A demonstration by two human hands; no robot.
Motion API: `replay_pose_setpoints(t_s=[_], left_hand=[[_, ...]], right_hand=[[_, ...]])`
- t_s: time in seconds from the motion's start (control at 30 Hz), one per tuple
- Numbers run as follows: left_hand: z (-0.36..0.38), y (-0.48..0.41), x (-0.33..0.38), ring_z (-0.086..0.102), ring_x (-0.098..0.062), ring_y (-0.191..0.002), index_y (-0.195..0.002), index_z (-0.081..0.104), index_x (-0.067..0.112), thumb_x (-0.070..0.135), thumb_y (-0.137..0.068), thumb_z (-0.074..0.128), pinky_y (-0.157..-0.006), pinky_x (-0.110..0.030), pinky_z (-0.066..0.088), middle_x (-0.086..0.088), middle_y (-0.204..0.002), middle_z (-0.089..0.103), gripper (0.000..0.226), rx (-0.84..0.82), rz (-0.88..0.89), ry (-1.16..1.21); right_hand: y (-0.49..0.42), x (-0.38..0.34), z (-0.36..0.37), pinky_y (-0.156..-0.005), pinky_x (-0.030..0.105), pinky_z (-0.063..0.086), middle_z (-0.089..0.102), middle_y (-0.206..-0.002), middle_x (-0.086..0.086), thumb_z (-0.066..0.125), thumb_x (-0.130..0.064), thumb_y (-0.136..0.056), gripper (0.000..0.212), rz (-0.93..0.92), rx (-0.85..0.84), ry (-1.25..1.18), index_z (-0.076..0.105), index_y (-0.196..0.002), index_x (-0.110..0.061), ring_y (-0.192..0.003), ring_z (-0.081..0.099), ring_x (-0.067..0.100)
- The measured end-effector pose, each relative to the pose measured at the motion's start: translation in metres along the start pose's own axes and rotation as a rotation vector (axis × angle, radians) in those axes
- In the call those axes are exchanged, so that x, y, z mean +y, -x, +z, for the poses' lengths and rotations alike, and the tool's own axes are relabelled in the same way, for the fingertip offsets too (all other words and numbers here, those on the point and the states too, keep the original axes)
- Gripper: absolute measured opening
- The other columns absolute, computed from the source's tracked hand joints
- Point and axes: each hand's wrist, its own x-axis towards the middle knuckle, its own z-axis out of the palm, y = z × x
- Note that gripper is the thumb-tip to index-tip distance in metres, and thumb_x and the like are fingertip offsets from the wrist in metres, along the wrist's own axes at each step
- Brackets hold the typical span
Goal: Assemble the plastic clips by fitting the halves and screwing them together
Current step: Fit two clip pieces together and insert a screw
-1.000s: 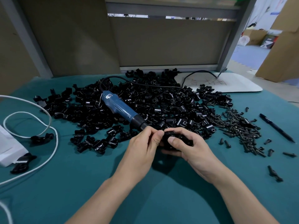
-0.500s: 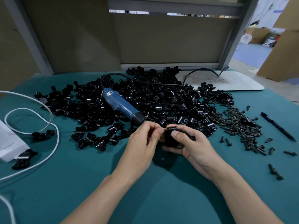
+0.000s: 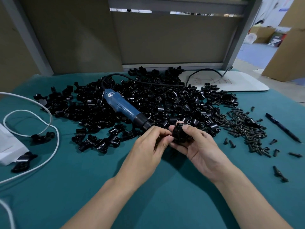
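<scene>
Fingers (image 3: 187,129) of right hand (image 3: 200,148): curled round the black clip (image 3: 180,136), thumb on top.
Fingers of left hand (image 3: 148,146): pinch a small part (image 3: 169,135) against the clip's left side; too small to name.
Clip: held above the teal cloth (image 3: 148,192), just in front of the pile of halves (image 3: 165,103).
Screwdriver (image 3: 123,109): lies on the pile, tip near the left hand.
Screws (image 3: 244,128): heaped right of the pile.
</scene>
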Motion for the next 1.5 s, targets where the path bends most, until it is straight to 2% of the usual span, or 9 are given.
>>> replay_pose_setpoints(t_s=[0.23, 0.37, 0.43, 0.57, 0.7, 1.0, 1.27, 1.4, 1.5], left_hand=[[-0.0004, 0.0017, 0.0032, 0.063, -0.014, -0.089, -0.101, 0.066, 0.023, 0.047, -0.099, 0.055, -0.074, -0.04, 0.052, 0.014, -0.099, 0.061, 0.027, 0.002, 0.021, -0.079], [0.0, 0.0018, 0.005, 0.06, -0.014, -0.081, -0.092, 0.062, 0.023, 0.056, -0.097, 0.049, -0.069, -0.043, 0.051, 0.01, -0.093, 0.057, 0.036, 0.015, 0.004, -0.128], [-0.0001, 0.0015, 0.0042, 0.061, -0.013, -0.083, -0.096, 0.064, 0.024, 0.054, -0.096, 0.051, -0.07, -0.041, 0.051, 0.011, -0.094, 0.058, 0.033, 0.014, 0.007, -0.129], [-0.0004, 0.0006, 0.0029, 0.061, -0.007, -0.089, -0.109, 0.062, 0.038, 0.062, -0.09, 0.055, -0.07, -0.017, 0.047, 0.02, -0.102, 0.061, 0.032, -0.011, -0.066, -0.048], [-0.0008, 0.0003, 0.0021, 0.061, -0.006, -0.086, -0.099, 0.061, 0.039, 0.064, -0.089, 0.053, -0.067, -0.017, 0.047, 0.023, -0.1, 0.063, 0.029, -0.012, -0.118, 0.01], [-0.0021, 0.0001, 0.0023, 0.056, 0.0, -0.077, -0.097, 0.065, 0.031, 0.046, -0.098, 0.058, -0.064, -0.011, 0.039, 0.021, -0.092, 0.062, 0.017, -0.008, -0.084, -0.04], [-0.0007, 0.0004, 0.0002, 0.06, 0.001, -0.098, -0.108, 0.061, 0.029, 0.023, -0.098, 0.065, -0.079, -0.01, 0.043, 0.024, -0.105, 0.057, 0.012, -0.027, 0.051, -0.073], [-0.0019, 0.001, 0.0027, 0.062, -0.008, -0.092, -0.109, 0.056, 0.044, 0.04, -0.095, 0.066, -0.07, -0.015, 0.049, 0.021, -0.106, 0.061, 0.019, -0.003, -0.062, 0.065], [-0.0019, 0.0001, 0.0022, 0.06, -0.007, -0.079, -0.101, 0.06, 0.041, 0.052, -0.095, 0.059, -0.064, -0.015, 0.046, 0.02, -0.098, 0.064, 0.013, -0.001, -0.105, 0.049]], right_hand=[[0.0001, 0.0032, 0.0025, -0.076, 0.034, 0.063, 0.075, -0.114, 0.02, 0.069, -0.022, -0.082, 0.029, 0.015, 0.025, 0.009, 0.076, -0.1, -0.001, -0.098, 0.076, 0.026], [0.0, 0.0061, 0.0034, -0.078, 0.035, 0.063, 0.075, -0.113, 0.022, 0.07, -0.022, -0.081, 0.024, 0.025, 0.034, 0.031, 0.08, -0.092, -0.003, -0.1, 0.076, 0.028], [-0.0003, 0.0057, 0.0038, -0.078, 0.034, 0.063, 0.076, -0.111, 0.02, 0.07, -0.023, -0.081, 0.021, 0.022, 0.036, 0.035, 0.083, -0.087, -0.007, -0.098, 0.076, 0.027], [-0.0015, 0.0032, 0.0024, -0.076, 0.03, 0.062, 0.077, -0.107, 0.018, 0.069, -0.024, -0.083, 0.024, 0.009, 0.038, 0.035, 0.083, -0.09, -0.006, -0.095, 0.077, 0.026], [-0.0021, 0.0034, 0.0017, -0.074, 0.031, 0.062, 0.077, -0.107, 0.018, 0.071, -0.023, -0.08, 0.02, 0.002, 0.07, 0.014, 0.084, -0.085, -0.009, -0.094, 0.077, 0.026], [-0.0026, 0.0057, 0.001, -0.074, 0.032, 0.063, 0.076, -0.111, 0.02, 0.071, -0.023, -0.08, 0.023, 0.032, 0.051, 0.001, 0.082, -0.089, -0.005, -0.095, 0.077, 0.026], [-0.0029, 0.0066, -0.0025, -0.078, 0.033, 0.062, 0.075, -0.115, 0.021, 0.07, -0.022, -0.085, 0.042, 0.049, 0.024, -0.028, 0.068, -0.118, 0.004, -0.102, 0.075, 0.028], [-0.0032, 0.0048, -0.0024, -0.078, 0.034, 0.063, 0.075, -0.111, 0.02, 0.07, -0.023, -0.083, 0.04, 0.02, 0.041, -0.026, 0.07, -0.115, -0.001, -0.1, 0.075, 0.027], [-0.0035, 0.0037, -0.0025, -0.077, 0.034, 0.063, 0.076, -0.109, 0.018, 0.07, -0.022, -0.082, 0.04, 0.012, 0.051, -0.036, 0.069, -0.115, 0.0, -0.098, 0.076, 0.026]])
